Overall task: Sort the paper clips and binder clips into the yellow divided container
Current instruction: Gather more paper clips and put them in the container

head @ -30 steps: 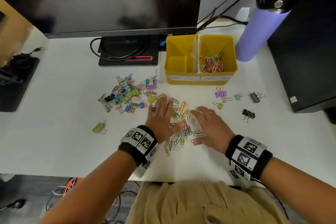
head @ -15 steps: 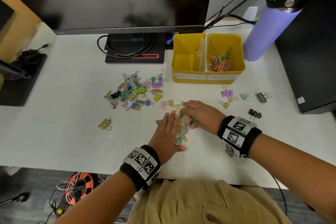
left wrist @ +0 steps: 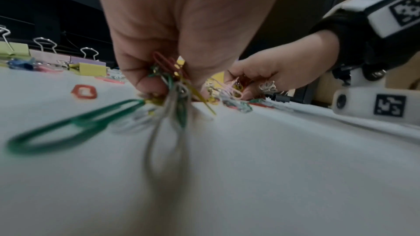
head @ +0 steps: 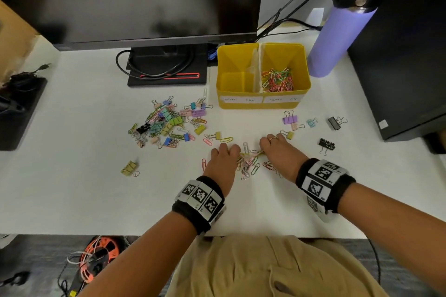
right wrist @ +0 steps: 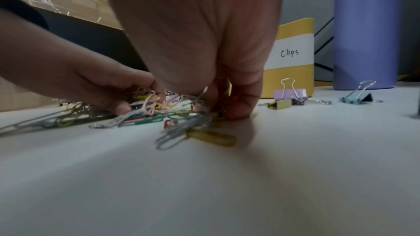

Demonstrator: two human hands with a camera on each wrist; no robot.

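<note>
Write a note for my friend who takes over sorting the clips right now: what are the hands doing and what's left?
Left hand: fingers curled round a bunch of paper clips on the white desk.
Right hand: fingers curled into the same loose pile.
Yellow container: the right compartment holds paper clips; the left one looks empty.
Done: some paper clips sorted.
Left: the gathered pile, the mixed heap on the left, stray binder clips near the container, two black ones on the right, one yellow clip far left.

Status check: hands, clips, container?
Left hand and right hand pinching coloured wire paper clips. Yellow divided plastic container: right compartment part-filled, left empty. Path clear.
</note>
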